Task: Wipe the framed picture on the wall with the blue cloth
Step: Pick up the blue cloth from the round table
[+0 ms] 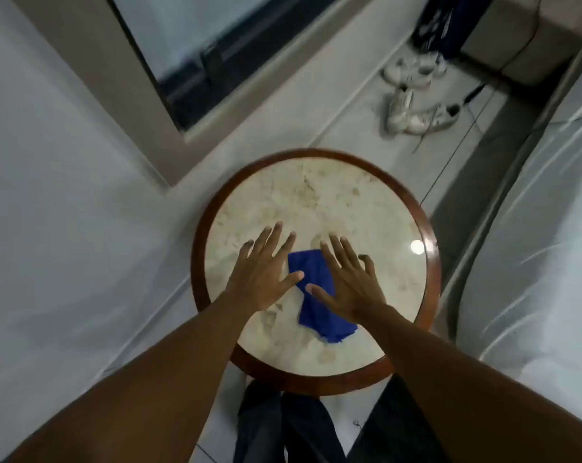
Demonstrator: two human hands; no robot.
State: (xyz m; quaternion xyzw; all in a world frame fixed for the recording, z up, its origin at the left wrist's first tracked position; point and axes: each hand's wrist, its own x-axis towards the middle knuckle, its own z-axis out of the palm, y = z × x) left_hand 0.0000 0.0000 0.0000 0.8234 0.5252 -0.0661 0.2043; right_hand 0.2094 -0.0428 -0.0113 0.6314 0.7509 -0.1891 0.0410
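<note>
Cloth [319,297], blue and crumpled, lies on the round counter [319,182], near the middle and a little toward the near edge, between the two hands and partly under the right one.

Largest in view is the white wall [49,195] on the left. On it hangs the picture [189,55], seen at a steep angle, with a pale wide frame and dark glass; it is well apart from the cloth. A white bed [543,228] fills the right side. Pale floor [349,128] runs between wall and bed.

The counter has a mottled cream top with a dark wooden rim, and a bright spot of light shows near its right edge. Dark trousers [282,429] show below its near rim.

Both bare forearms reach in from the bottom corners. The left hand [266,272] is flat, its fingers [276,235] spread wide and holding nothing; its thumb tip lies at the cloth's left edge. The right hand [349,282] is also open and spread, palm down over the cloth's right side, thumb across the blue fabric, gripping nothing. Whether the palms press on the counter or float just above it I cannot tell.

White shoes [413,95] lie on the floor beyond the counter, blurred.
</note>
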